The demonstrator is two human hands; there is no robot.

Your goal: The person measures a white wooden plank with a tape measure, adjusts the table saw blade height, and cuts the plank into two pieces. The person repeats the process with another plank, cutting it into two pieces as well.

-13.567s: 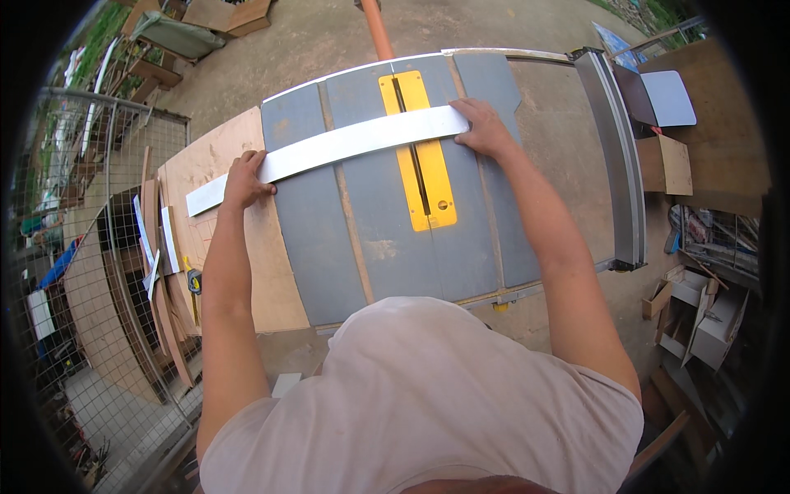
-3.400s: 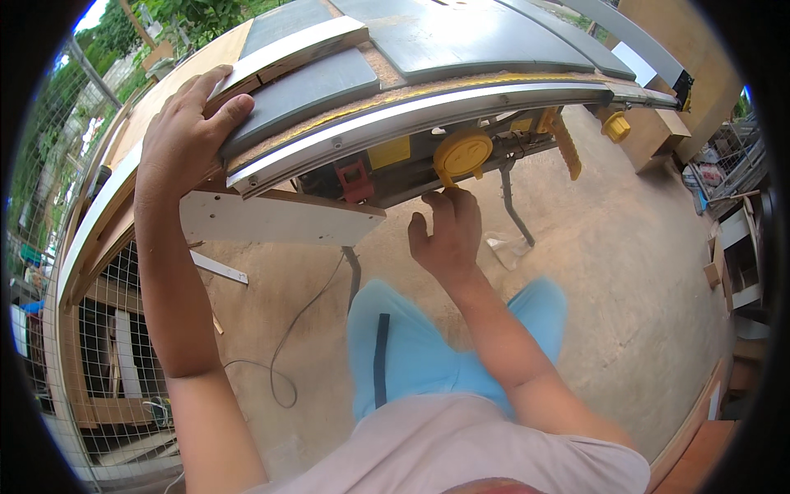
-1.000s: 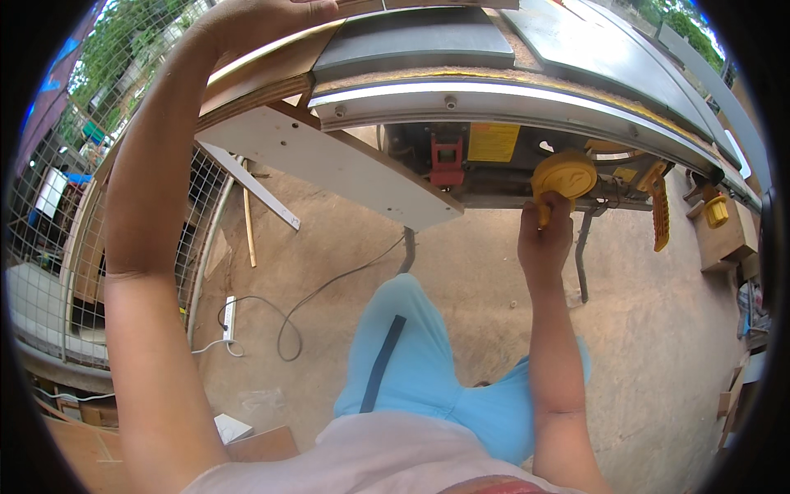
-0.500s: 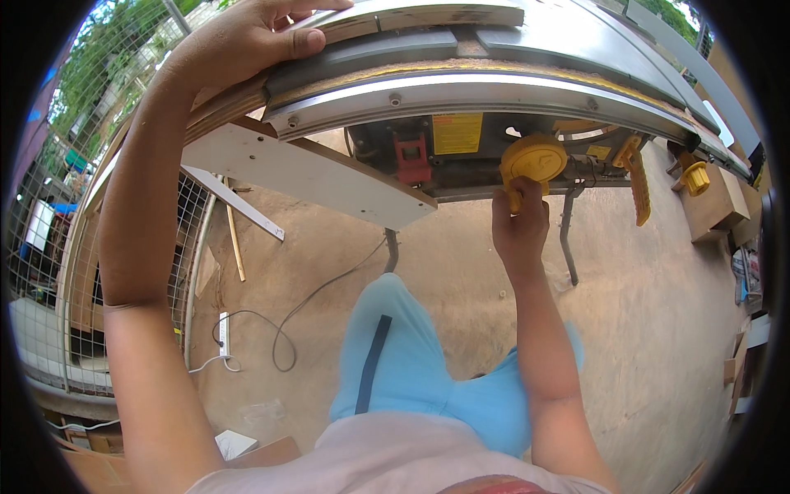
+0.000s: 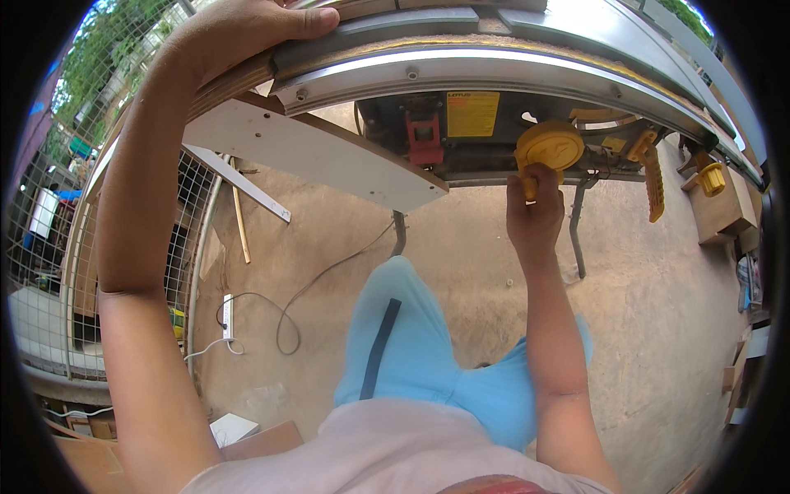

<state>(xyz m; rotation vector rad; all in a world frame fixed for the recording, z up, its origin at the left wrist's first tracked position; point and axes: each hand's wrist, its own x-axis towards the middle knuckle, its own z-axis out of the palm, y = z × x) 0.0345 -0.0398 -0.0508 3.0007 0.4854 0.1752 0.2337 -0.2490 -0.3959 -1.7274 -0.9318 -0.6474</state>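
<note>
– What has the right hand (image 5: 539, 210) got?
– The handle (image 5: 529, 189), yellow. Its fingers are curled in, pinching it between thumb and fingertips.
– And the wheel?
– The wheel (image 5: 553, 146), yellow too, is just above those fingers, under the rail (image 5: 461, 72) along the table (image 5: 584, 33).
– What else is near them?
– The switch (image 5: 425, 140), red, is up to their left, with the label (image 5: 472, 114), yellow, beside it, a bit nearer. To their right hangs the lever (image 5: 654, 188); the knob (image 5: 711, 179) is farther right.
– How about the left hand (image 5: 259, 33)?
– Up at the table's edge. Its thumb points right, near the strip (image 5: 444, 6). The other fingers are mostly cut off by the top of the view, so I can't tell whether they're spread or gripping.
– Anything below that hand?
– The board (image 5: 321, 156), white, slants down to the right beneath its thumb. Well below its fingers, the power strip (image 5: 229, 317) lies on the floor (image 5: 642, 329).
</note>
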